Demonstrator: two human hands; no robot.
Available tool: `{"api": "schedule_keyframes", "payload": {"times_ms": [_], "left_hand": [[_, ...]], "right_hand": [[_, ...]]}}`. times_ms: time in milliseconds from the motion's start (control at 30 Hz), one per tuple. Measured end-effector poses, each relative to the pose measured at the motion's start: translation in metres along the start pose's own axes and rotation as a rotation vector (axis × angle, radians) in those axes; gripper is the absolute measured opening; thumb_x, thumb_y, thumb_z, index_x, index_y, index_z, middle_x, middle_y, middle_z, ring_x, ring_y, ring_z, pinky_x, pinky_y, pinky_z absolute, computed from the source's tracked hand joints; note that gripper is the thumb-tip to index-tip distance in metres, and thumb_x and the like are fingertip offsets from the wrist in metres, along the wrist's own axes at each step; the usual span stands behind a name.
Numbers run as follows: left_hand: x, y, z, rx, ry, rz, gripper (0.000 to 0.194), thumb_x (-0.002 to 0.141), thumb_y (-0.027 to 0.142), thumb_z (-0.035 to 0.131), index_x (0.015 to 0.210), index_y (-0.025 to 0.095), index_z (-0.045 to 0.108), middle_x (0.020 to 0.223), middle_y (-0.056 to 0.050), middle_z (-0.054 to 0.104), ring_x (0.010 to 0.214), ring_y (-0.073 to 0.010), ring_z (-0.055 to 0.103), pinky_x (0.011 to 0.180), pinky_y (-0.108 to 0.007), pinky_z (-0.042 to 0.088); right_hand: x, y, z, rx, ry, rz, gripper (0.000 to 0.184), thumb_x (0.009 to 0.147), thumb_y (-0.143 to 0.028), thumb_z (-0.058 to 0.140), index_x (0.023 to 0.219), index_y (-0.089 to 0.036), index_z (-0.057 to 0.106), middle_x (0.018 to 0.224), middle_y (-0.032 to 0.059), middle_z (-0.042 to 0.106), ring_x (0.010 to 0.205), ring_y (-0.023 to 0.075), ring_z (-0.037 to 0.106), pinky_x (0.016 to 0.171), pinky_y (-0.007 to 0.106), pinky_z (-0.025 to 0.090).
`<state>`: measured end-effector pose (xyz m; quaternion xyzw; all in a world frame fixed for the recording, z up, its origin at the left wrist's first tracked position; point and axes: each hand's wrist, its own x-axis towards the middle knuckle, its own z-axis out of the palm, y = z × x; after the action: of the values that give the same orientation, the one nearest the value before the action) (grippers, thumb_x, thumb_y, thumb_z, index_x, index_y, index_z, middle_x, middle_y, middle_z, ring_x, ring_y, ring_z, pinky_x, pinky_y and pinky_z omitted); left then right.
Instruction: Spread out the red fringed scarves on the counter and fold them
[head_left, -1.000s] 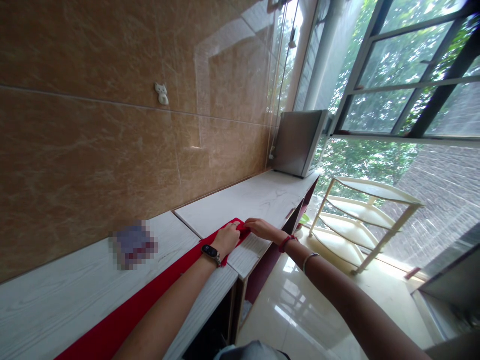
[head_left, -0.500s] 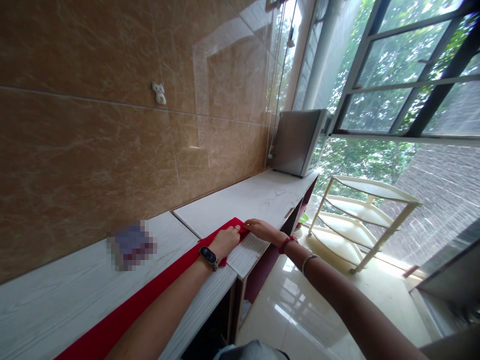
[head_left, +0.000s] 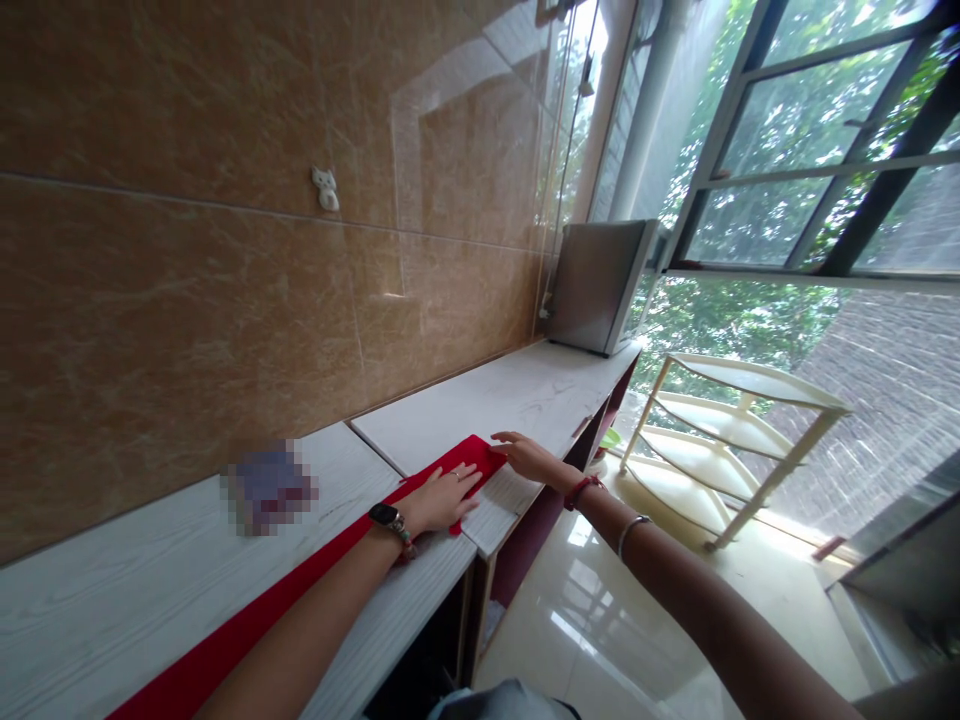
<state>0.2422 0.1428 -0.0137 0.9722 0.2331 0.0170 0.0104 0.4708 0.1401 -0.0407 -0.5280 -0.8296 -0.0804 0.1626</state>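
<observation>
A long strip of folded red cloth (head_left: 315,572) runs along the white worktop (head_left: 517,385) from the lower left to the middle. My left hand (head_left: 442,497) lies flat on the cloth near its far end, fingers spread. At that far end, my right hand (head_left: 525,456) touches the cloth's right edge with its fingers stretched out and apart. A small red piece hangs out below my left palm at the counter's front side. Part of the strip is hidden under my left hand and forearm.
A blurred-out bluish item (head_left: 271,485) lies on the worktop by the tiled wall. At the far end stands a grey box-like appliance (head_left: 600,285). A cream tiered corner shelf (head_left: 739,440) stands on the floor to the right, with a potted plant (head_left: 609,440) beside it.
My left hand has slid back toward me along the cloth and flattened, its fingers spreading. My right fingers have loosened from the cloth's far end and stretched out.
</observation>
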Motion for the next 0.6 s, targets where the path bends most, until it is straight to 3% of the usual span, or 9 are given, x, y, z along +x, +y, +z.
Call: {"api": "schedule_keyframes", "payload": {"times_ms": [100,200,300,400,500,600], "left_hand": [[-0.009,-0.003,0.007,-0.071,0.045,-0.142,0.051,0.092,0.04,0.024,0.137,0.017,0.025,0.146,-0.009,0.019,0.133,-0.0224,0.014,0.103,-0.046,0.02],[-0.018,-0.003,0.014,-0.079,0.014,-0.268,0.055,0.091,0.046,0.021,0.138,0.018,0.023,0.146,-0.01,0.016,0.133,-0.0264,0.01,0.102,-0.053,0.016],[-0.028,0.003,0.018,-0.049,-0.035,-0.244,0.055,0.089,0.05,0.026,0.137,0.023,0.026,0.146,-0.009,0.019,0.133,-0.0302,0.011,0.101,-0.058,0.013],[-0.038,0.007,0.016,-0.03,-0.014,-0.15,0.05,0.091,0.048,0.023,0.136,0.028,0.026,0.146,-0.007,0.02,0.133,-0.0283,0.012,0.101,-0.058,0.01],[-0.052,0.005,0.011,-0.07,-0.039,-0.083,0.048,0.092,0.045,0.022,0.135,0.027,0.028,0.145,-0.007,0.024,0.133,-0.0244,0.016,0.103,-0.053,0.013],[-0.07,-0.002,0.008,-0.072,-0.03,-0.152,0.049,0.092,0.044,0.021,0.137,0.024,0.027,0.145,-0.009,0.022,0.133,-0.0247,0.015,0.102,-0.052,0.018]], "right_hand": [[0.016,-0.01,0.007,-0.009,0.04,0.096,0.042,0.085,-0.01,0.032,0.124,-0.013,0.048,0.127,0.0164,0.047,0.115,0.0201,0.046,0.093,0.035,0.04],[0.027,-0.021,0.019,0.002,-0.005,0.098,0.04,0.089,-0.022,0.036,0.127,-0.018,0.044,0.132,0.0135,0.044,0.121,0.0213,0.039,0.094,0.039,0.039],[0.026,-0.025,0.029,0.025,-0.093,0.073,0.036,0.089,-0.027,0.038,0.125,-0.024,0.046,0.134,0.0092,0.042,0.126,0.0226,0.032,0.093,0.047,0.038],[0.024,-0.02,0.032,0.049,-0.157,0.087,0.034,0.09,-0.024,0.036,0.122,-0.025,0.048,0.135,0.0075,0.041,0.127,0.0226,0.029,0.092,0.051,0.036],[0.031,-0.013,0.029,0.074,-0.178,0.167,0.036,0.09,-0.023,0.036,0.124,-0.021,0.047,0.13,0.01,0.047,0.12,0.0206,0.041,0.092,0.041,0.039],[0.045,-0.009,0.026,0.085,-0.162,0.299,0.04,0.088,-0.024,0.042,0.127,-0.015,0.044,0.116,0.0139,0.057,0.104,0.0194,0.054,0.086,0.032,0.044]]}}
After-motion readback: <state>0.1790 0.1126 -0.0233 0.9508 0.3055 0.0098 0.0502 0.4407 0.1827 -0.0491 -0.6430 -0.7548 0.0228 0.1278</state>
